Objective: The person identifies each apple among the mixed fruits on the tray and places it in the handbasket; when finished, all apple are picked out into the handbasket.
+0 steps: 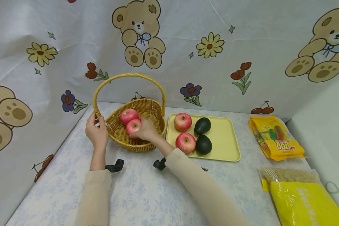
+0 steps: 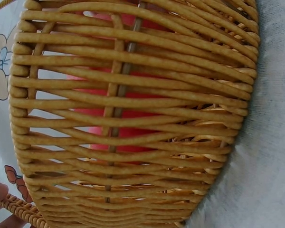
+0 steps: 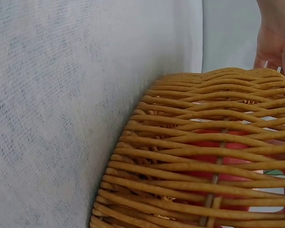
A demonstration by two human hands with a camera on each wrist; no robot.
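A yellow wicker basket [image 1: 124, 145] with a tall arched handle [image 1: 130, 75] stands on the table. My left hand [image 1: 98, 133] holds the basket at the left foot of the handle, its thumb and fingers on either side. Inside the basket, my right hand [image 1: 147, 129] grips a red apple [image 1: 133, 126]. A second apple [image 1: 129, 116] lies against it, farther back. Through the weave in the left wrist view the red of an apple [image 2: 128, 114] shows. Some fingers of the right hand are hidden behind the apple it holds.
Right of the basket is a yellow tray [image 1: 224, 135] carrying two apples [image 1: 185, 143] and two dark green avocados [image 1: 203, 145]. Two yellow packages [image 1: 277, 138] [image 1: 302, 196] lie at the right edge. Black plastic pieces [image 1: 115, 165] sit near my wrists. A printed cloth [image 1: 175, 62] hangs behind.
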